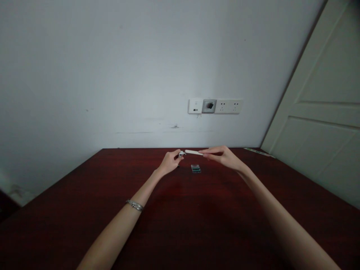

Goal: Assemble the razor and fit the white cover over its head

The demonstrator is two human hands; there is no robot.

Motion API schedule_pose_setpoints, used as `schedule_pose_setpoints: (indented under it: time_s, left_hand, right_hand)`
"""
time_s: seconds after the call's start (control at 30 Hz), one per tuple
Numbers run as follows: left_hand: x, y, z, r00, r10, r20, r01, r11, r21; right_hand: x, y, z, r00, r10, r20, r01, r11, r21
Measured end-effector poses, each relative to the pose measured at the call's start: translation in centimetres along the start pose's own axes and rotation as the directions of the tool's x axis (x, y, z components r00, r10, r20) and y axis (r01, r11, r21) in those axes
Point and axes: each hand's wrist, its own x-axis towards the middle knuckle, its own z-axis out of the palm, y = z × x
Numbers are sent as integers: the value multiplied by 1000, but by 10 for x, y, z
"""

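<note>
My left hand (169, 162) pinches a small white-and-dark piece (181, 153) between thumb and fingers, held above the table. Its exact kind is too small to make out. In my right hand (222, 156) is a slim white stick-like handle (193, 152), gripped at its right end by the fingertips. The handle's left tip comes very close to the small piece; whether they touch I cannot tell. Below, between the hands, a small clear case (196, 168) with a teal band lies on the dark red table (197, 210).
A thin patterned strip (259, 152) lies at the table's far right edge. Behind the table stands a white wall (140, 75) with a row of sockets (228, 106). A pale panelled door (323, 112) rises at the right.
</note>
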Motion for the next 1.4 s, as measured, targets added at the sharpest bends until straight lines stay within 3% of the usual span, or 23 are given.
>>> schedule_pose_setpoints:
  time_s: [0.3,0.43,0.8,0.97,1.13,1.27,1.4]
  left_hand:
    - [-2,-1,-2,1000,-15,17,15,1000,6]
    - [-1,-1,-1,1000,-14,21,14,1000,25]
    - [3,8,1,997,-34,73,34,999,-6]
    - [3,7,1,998,-50,48,50,999,12]
    - [3,6,0,997,-57,56,57,998,0]
    - [3,8,0,998,-44,42,44,999,-3]
    - [3,9,-1,997,-56,56,56,998,3]
  right_hand:
    - [-2,0,-2,1000,6,-8,-7,998,-54]
    - [-1,-11,1,999,-47,-2,47,997,-60]
    - [-1,-23,10,983,-173,69,186,928,-323]
    - [-1,-26,10,988,-155,29,155,919,-363]
    - [-1,-28,13,984,-154,86,175,916,-360]
    - [-1,-28,14,989,-148,6,141,928,-344]
    - [-2,-28,13,985,-143,94,167,918,-358]
